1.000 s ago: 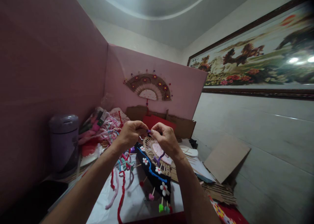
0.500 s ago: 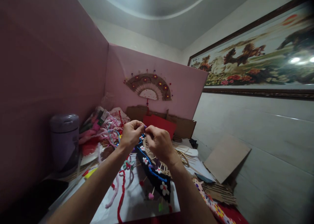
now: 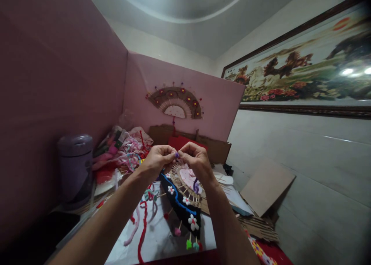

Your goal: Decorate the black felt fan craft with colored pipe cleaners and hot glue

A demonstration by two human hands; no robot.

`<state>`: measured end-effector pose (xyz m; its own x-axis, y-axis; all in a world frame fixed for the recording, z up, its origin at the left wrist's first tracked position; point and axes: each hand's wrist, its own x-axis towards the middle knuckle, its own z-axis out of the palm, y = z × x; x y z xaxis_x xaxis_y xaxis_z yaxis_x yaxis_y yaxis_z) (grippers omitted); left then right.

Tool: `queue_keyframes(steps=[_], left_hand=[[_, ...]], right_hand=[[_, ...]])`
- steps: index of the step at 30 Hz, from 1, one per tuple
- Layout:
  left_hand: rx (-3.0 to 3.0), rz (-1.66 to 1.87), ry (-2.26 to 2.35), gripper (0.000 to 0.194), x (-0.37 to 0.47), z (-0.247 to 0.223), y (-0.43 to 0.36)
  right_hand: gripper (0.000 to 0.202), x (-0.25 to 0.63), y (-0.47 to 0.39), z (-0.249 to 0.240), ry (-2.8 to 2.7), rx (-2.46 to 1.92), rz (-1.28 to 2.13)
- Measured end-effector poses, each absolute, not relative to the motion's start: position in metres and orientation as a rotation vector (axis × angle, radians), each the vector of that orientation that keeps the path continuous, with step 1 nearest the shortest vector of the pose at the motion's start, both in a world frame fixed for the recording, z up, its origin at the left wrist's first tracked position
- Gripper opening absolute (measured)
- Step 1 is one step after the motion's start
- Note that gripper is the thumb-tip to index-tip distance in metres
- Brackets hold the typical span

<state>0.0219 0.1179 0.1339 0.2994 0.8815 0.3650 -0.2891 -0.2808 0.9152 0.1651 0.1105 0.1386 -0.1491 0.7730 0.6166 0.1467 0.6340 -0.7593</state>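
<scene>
My left hand [image 3: 159, 159] and my right hand [image 3: 196, 159] meet at the centre, fingertips pinching a small purple knot of fuzzy pipe cleaner [image 3: 177, 155]. A purple strand [image 3: 196, 186] hangs below my right hand; whether it joins the knot I cannot tell. Beneath both hands lies a fan [image 3: 174, 197] with a black band, white flowers and a wavy blue line. Thin sticks cross its inner part, around a pale pink piece [image 3: 187, 176]. Small coloured tufts, such as a pink one [image 3: 177, 231] and a green one [image 3: 189, 244], tip sticks along its outer edge.
Loose red pipe cleaner [image 3: 143, 234] lies on white paper [image 3: 158, 240]. A purple canister [image 3: 75, 172] stands left, beside a heap of pink fabric [image 3: 135, 139]. Behind are a red sheet [image 3: 184, 142] and a finished-looking brown fan [image 3: 174, 98] on a pink board. Cardboard [image 3: 268, 187] leans right.
My right hand has turned and lifted slightly, showing the purple knot and more of the fan's inner part. Both hands have shifted a little to the right.
</scene>
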Motion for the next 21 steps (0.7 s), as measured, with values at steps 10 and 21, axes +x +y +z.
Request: queue_keyframes(steps=[10, 21], left_hand=[[1.158, 1.532, 0.566, 0.039, 0.031, 0.126, 0.121], [1.316, 1.606, 0.565, 0.025, 0.03, 0.131, 0.117]], right_hand=[[0.014, 0.146, 0.105, 0.129, -1.706, -0.828, 0.386], [0.019, 0.155, 0.11, 0.132, -1.748, -0.827, 0.34]])
